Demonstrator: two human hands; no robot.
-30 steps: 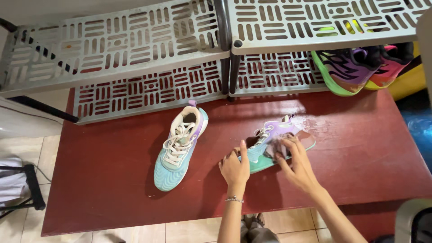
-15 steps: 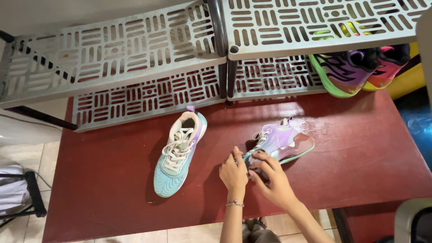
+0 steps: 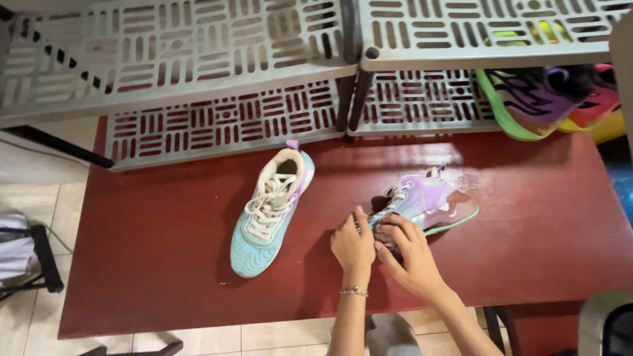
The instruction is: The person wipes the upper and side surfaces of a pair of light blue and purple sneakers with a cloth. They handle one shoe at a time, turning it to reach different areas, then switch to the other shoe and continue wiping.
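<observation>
head view, lower centre of the frame: both forearms are seen coming up from the bottom edge, and the two hands are brought close together, side by side, at the near end of a tipped shoe (image 3: pixel 425 204). the left hand (image 3: pixel 353 245), with a thin bracelet (image 3: pixel 354 291) at the wrist, is laid with fingers pointing up the frame against the toe end. the right hand (image 3: pixel 409 254) is curled just beside it, fingers bent over the same end, with something small and dark pressed under them; whether it is a cloth cannot be told. neither hand is seen clamped round the shoe; both are pressed on it.

the shoe, lilac with a teal sole edge, is laid on its side on the red surface (image 3: pixel 165 264). its long axis is run from the hands at centre up and to the right, heel end farthest, so it is lain right of and beyond both hands. the right hand is the nearer to its body.

left of centre, well apart, a matching shoe (image 3: pixel 270 214) is stood upright, toe toward the lower left.

farther up, a grey slotted rack (image 3: pixel 217 125) is spread across the top of the frame, with bright shoes (image 3: pixel 541 99) kept at upper right.
</observation>
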